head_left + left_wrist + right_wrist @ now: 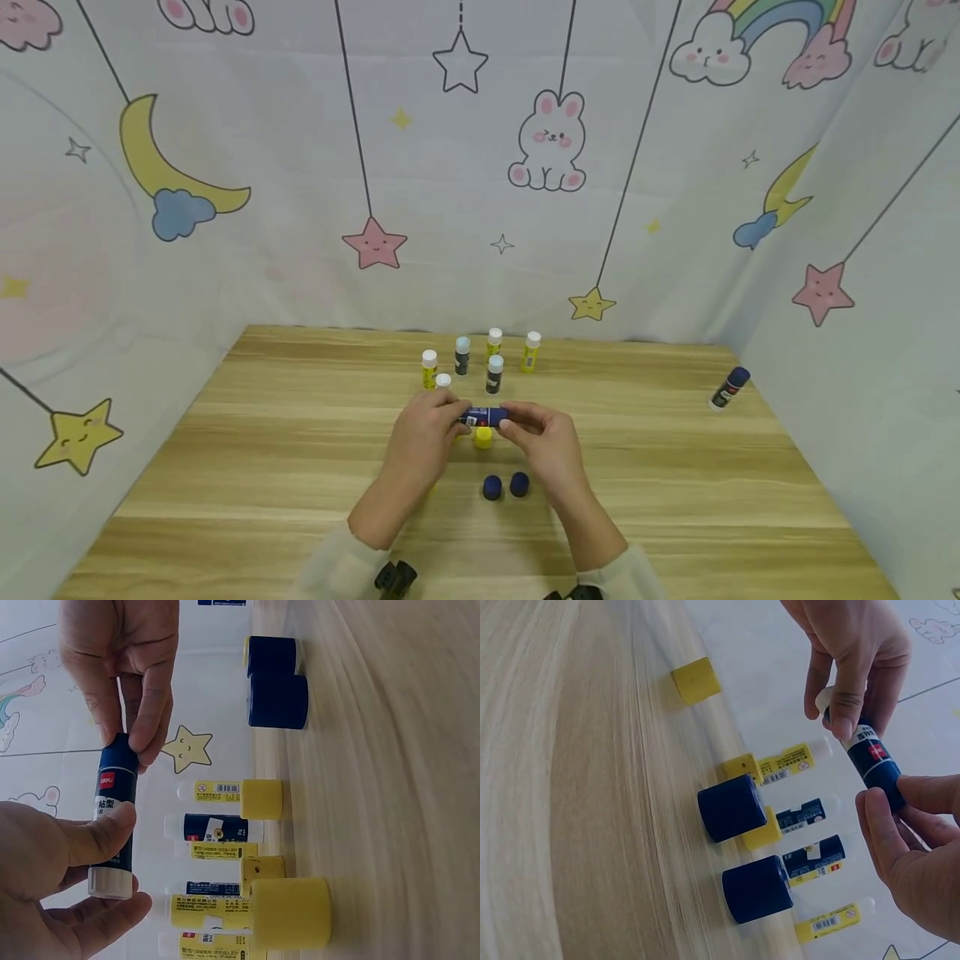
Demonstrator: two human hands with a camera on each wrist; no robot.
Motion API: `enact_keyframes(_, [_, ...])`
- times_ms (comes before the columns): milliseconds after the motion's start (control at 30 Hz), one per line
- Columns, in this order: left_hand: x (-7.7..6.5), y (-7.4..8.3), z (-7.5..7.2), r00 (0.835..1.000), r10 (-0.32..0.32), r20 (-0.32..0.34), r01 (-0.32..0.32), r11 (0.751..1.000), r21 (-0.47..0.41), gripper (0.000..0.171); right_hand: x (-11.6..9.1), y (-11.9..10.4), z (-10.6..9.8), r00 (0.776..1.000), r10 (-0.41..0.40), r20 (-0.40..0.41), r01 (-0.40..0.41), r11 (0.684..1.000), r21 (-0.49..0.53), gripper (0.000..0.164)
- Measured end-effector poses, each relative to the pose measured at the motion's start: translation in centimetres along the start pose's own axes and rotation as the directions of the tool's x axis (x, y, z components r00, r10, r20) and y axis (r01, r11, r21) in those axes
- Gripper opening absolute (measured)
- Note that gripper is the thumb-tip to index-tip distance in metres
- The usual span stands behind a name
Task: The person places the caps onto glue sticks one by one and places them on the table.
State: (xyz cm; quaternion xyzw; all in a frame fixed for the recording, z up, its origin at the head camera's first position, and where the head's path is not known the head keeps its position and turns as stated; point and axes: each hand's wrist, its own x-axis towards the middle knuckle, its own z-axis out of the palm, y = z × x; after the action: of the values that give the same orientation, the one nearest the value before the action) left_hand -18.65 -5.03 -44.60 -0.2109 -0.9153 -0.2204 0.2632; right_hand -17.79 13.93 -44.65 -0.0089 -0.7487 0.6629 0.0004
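Observation:
A navy glue stick (483,417) lies sideways between both hands, held above the table. My left hand (423,433) grips its body near the white end, which shows in the left wrist view. With thumb and fingertips, my right hand (551,442) pinches the navy cap end (118,752); the cap sits against the body. Below the hands, two navy caps (492,487) stand side by side on the table. Just under the glue stick is a yellow cap (483,437); the wrist views show more yellow caps, partly hidden by the hands in the head view.
Several yellow and navy glue sticks (529,353) stand white end up beyond the hands. Another navy glue stick (729,389) stands at the far right, navy cap up. Behind the wooden table (300,475) hangs a printed cloth (465,167).

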Motion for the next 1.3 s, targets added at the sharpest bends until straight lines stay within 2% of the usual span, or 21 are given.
enact_keyframes(167, [0.1, -0.1, 0.2, 0.998, 0.054, -0.020, -0.054, 0.998, 0.018, 0.029, -0.1, -0.1, 0.0, 1.000, -0.002, -0.018, 0.002, 1.000, -0.018, 0.023])
enact_keyframes(333, [0.3, 0.0, 0.3, 0.997, 0.075, -0.030, -0.074, 0.997, 0.035, 0.028, 0.0, -0.1, -0.1, 1.000, -0.004, -0.021, 0.004, 1.000, -0.002, 0.022])
enact_keyframes(633, [0.3, 0.2, 0.6, 0.995, 0.094, -0.046, -0.092, 0.995, 0.037, 0.030, 0.1, -0.4, -0.4, 1.000, -0.021, -0.007, 0.021, 1.000, 0.020, 0.024])
enact_keyframes(867, [0.3, 0.3, 0.8, 0.995, 0.085, -0.052, -0.083, 0.996, 0.045, 0.031, 0.3, -0.3, -0.4, 0.999, -0.030, -0.011, 0.030, 0.999, 0.028, 0.024])
enact_keyframes(1200, [0.1, 0.2, 0.6, 0.994, 0.110, -0.002, -0.110, 0.994, 0.000, 0.028, 0.0, 0.6, -1.2, 1.000, -0.006, 0.027, 0.004, 0.998, 0.065, 0.028])
enact_keyframes(1300, [0.0, 0.2, 0.6, 0.994, 0.107, 0.012, -0.107, 0.994, -0.015, 0.029, 0.0, 0.7, -1.4, 1.000, -0.010, 0.027, 0.009, 0.999, 0.041, 0.030])
